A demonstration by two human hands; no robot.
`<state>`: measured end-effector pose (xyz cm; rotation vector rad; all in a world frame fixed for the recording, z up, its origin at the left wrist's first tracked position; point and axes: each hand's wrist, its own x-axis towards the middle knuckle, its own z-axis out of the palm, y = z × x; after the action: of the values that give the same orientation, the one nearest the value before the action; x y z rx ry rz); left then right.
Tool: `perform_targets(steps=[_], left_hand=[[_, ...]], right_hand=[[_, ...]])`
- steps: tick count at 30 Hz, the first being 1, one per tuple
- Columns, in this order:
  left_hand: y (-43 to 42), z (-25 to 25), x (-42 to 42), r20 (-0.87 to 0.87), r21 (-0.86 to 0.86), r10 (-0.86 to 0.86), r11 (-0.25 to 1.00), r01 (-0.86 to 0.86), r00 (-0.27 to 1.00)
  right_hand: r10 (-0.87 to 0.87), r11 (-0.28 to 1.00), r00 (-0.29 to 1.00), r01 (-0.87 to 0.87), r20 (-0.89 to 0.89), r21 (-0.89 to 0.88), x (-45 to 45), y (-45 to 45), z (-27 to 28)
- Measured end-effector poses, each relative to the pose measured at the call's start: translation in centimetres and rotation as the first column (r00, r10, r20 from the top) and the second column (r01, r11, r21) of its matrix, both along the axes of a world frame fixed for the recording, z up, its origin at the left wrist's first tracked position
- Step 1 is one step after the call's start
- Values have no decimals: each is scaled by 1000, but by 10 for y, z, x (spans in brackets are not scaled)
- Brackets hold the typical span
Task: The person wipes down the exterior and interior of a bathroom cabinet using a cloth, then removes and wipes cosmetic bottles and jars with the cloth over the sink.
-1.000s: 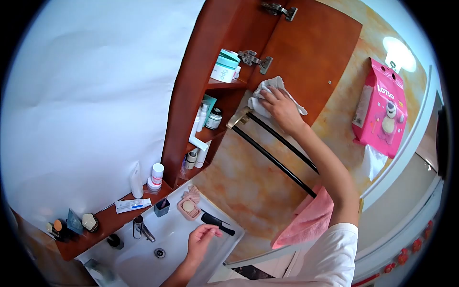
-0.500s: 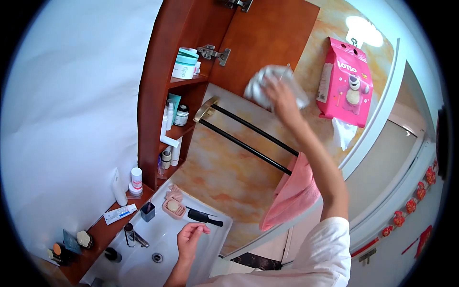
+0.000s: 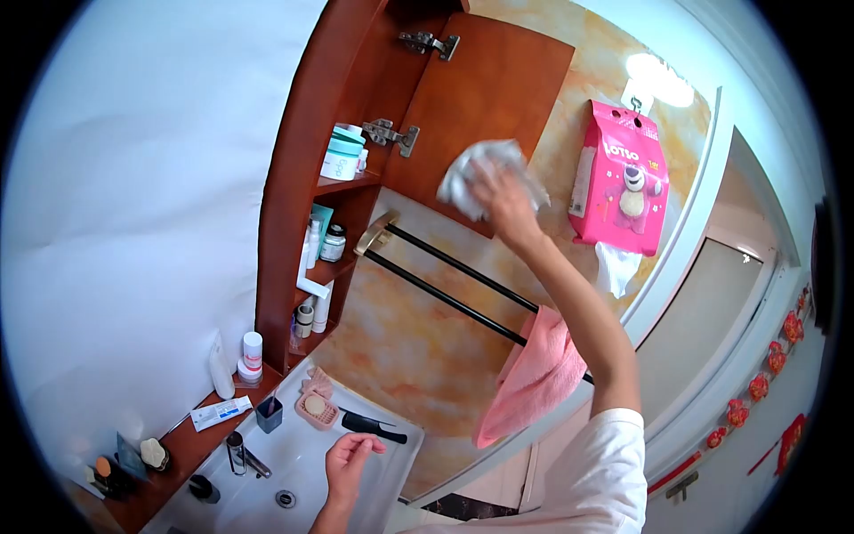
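Observation:
My right hand (image 3: 503, 200) is raised, its fingers pressed on a crumpled whitish cloth (image 3: 471, 178). The cloth lies against the lower part of the open brown cabinet door (image 3: 485, 89), slightly blurred by motion. Above the sink (image 3: 258, 498), my left hand (image 3: 347, 467) is closed, thumb and fingers drawn together, with nothing visible in them. Near it on the sink's rim are a black comb (image 3: 374, 425) and a pink soap dish (image 3: 316, 409) with a bar of soap.
A black double towel rail (image 3: 454, 294) with a pink towel (image 3: 534, 378) runs below the door. A pink tissue pack (image 3: 623, 178) hangs on the right wall. Jars and bottles fill the cabinet shelves (image 3: 342, 187). A faucet (image 3: 238, 454) and toothpaste tube (image 3: 221, 412) are at lower left.
My right hand and the cloth have shifted a little left and down across the cabinet door. The view has tilted slightly. My left hand keeps its closed pose over the sink.

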<state>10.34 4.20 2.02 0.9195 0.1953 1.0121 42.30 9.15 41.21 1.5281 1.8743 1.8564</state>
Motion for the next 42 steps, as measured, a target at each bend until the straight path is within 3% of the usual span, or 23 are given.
perform_targets(steps=[1, 2, 3, 4, 5, 7, 8, 10, 14, 17, 22, 26, 42], left_hand=[[0, 2, 0, -12, -2, -5, 1000, 5, 1000], [2, 4, 1, -22, 0, -8, 1000, 8, 1000], [4, 5, 2, -22, 3, -4, 1000, 4, 1000], [5, 4, 5, -21, 5, -2, 1000, 2, 1000], [7, 3, 8, -21, 3, 1, 1000, -1, 1000], [10, -1, 11, -15, -15, 20, 1000, -20, 1000], [11, -4, 13, -15, -27, 29, 999, -30, 999], [15, -10, 18, -20, -41, 19, 999, -20, 1000], [27, -12, 28, -43, -18, 8, 1000, -9, 999], [36, -17, 35, 12, -36, -16, 999, 16, 1000], [43, -37, 53, -62, -24, -13, 1000, 12, 998], [36, -34, 57, -91, -31, -44, 999, 41, 995], [9, -11, 21, -87, 21, -4, 1000, 5, 996]], right_hand=[[-51, 968, 996, 31, -72, -249, -5, -7, -2], [-45, 976, 999, 45, 2, -212, -8, -6, 11], [-44, 983, 996, 57, 75, -175, -7, -1, 28], [14, 997, 1000, -14, -1, -78, 3, 8, 47], [-29, 998, 999, 31, -22, 56, 11, 15, 77], [87, 940, 996, -92, 31, 327, 12, 23, 141], [-90, 903, 991, 41, 95, 428, 11, 24, 169], [-100, 883, 994, 73, 35, 464, 14, 32, 205], [-82, 854, 996, 55, 30, 517, 18, 60, 223], [-55, 859, 998, 40, 15, 510, 9, 76, 224], [-6, 887, 999, -17, 48, 461, 3, 108, 222], [86, 938, 989, -121, 118, 324, 8, 121, 205], [142, 974, 983, -159, -113, -161, -17, 87, 27]])
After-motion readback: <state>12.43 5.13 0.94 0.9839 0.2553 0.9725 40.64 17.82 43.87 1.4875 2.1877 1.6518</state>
